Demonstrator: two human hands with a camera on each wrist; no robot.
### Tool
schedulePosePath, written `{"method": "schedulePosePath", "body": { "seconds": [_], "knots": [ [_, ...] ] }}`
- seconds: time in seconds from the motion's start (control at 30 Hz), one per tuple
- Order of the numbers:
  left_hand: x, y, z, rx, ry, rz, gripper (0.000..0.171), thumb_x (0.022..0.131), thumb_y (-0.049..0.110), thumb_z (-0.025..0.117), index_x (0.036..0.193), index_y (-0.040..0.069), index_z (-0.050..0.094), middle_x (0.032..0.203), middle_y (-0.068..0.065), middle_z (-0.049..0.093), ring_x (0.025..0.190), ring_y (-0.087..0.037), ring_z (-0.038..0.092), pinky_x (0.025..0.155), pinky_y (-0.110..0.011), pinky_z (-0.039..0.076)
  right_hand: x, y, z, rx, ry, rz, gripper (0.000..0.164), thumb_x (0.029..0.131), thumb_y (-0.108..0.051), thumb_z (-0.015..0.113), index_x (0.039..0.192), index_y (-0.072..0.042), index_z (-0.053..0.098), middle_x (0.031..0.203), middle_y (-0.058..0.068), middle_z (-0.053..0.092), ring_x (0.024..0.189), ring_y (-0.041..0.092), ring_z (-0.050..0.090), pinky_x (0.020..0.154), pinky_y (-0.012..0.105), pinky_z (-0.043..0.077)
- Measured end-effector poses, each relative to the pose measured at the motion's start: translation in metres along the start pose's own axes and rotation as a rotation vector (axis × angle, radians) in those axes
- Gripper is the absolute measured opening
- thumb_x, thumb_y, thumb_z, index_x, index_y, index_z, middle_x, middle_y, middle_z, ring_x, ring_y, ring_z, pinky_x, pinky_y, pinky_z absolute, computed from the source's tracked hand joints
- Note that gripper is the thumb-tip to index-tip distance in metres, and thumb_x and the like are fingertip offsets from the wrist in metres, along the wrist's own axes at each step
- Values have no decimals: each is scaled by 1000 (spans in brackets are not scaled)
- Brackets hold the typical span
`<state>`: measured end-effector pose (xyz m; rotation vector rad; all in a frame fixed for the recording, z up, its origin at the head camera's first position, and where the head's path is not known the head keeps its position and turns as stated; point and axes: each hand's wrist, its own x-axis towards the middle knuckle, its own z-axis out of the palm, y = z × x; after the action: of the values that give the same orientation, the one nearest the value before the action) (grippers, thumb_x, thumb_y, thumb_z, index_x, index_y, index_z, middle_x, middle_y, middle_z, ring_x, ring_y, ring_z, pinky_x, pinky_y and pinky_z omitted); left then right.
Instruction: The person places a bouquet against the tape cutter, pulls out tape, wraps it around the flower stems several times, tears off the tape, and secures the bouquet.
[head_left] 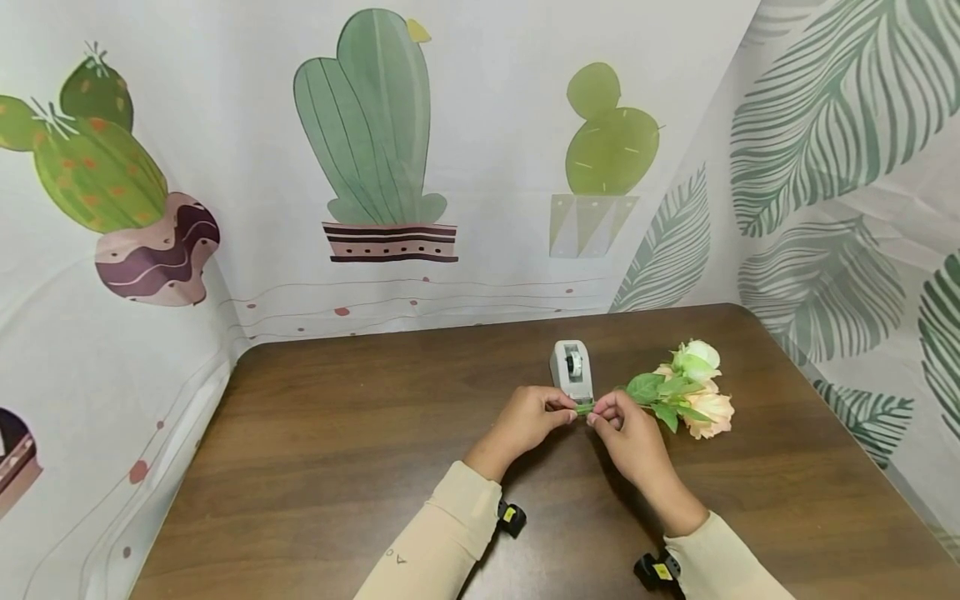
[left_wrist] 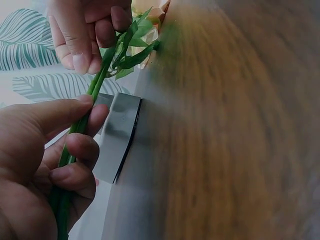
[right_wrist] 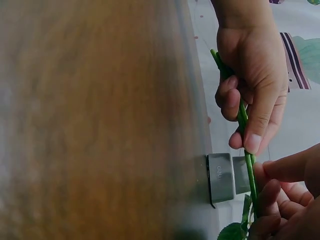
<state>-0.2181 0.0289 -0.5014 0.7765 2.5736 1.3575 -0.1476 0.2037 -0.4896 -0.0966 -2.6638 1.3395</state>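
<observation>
Head view: a person's bare hands, in cream long sleeves, meet over a dark brown wood-grain table, toward its far edge.
Left hand: thumb and fingers curled round the bundled green plastic-looking stems, clamped near their cut end, as both wrist views show.
Right hand: thumb and fingertips brought together on the same stems, just beside the left hand, on the blossom side.
Stems: held between the two hands, slanting through the left palm in the left wrist view; at least two lie side by side.
Blossoms: artificial-looking peach and white-green flowers with green leaves, to the right of the right hand; whether they touch the table I cannot tell.
Tape dispenser: off-white block-shaped tape dispenser with a clear roll, upright on the table, just beyond the hands.
Wrists: a black device with a yellow label on each.
Backdrop: white cloth printed with potted cacti and grey-green leaves.
</observation>
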Motion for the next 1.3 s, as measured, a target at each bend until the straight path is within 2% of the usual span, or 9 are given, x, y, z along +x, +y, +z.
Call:
{"method": "schedulePosePath", "body": {
  "seconds": [0.33,0.6,0.93,1.17,1.3],
  "knots": [
    [-1,-2,1,-26,-7,-7,6,90,14,77,94,13,81,91,1,78,77,2,61,72,-16,50,1,3,2,37,-17,36,12,92,-5,70,98,-5,60,85,10,72,69,11,55,62,22,44],
    [0,-2,1,-60,-28,-44,6,90,15,76,94,13,80,89,1,78,73,4,59,67,-15,49,4,4,0,-36,-70,51,31,94,-10,68,123,-9,56,88,9,75,65,11,57,57,24,44],
    [0,-3,2,-111,-29,-38,6,92,12,74,93,11,80,88,-1,78,71,5,59,65,-14,49,11,6,0,-185,-41,-39,25,91,-14,72,115,-7,68,84,2,75,66,10,60,64,30,46],
    [-1,1,1,-102,-33,-21,7,93,14,73,93,11,79,85,0,77,70,5,59,65,-15,48,16,6,-4,-293,-30,-143,21,89,-14,76,107,-7,69,79,1,73,66,13,63,63,35,48],
    [-1,3,0,-92,-32,-18,7,93,14,73,93,11,79,85,0,77,68,5,58,64,-15,48,18,5,-5,-355,-15,-193,20,87,-15,78,103,-8,68,73,-2,69,61,12,60,58,33,47]
  ]
}}
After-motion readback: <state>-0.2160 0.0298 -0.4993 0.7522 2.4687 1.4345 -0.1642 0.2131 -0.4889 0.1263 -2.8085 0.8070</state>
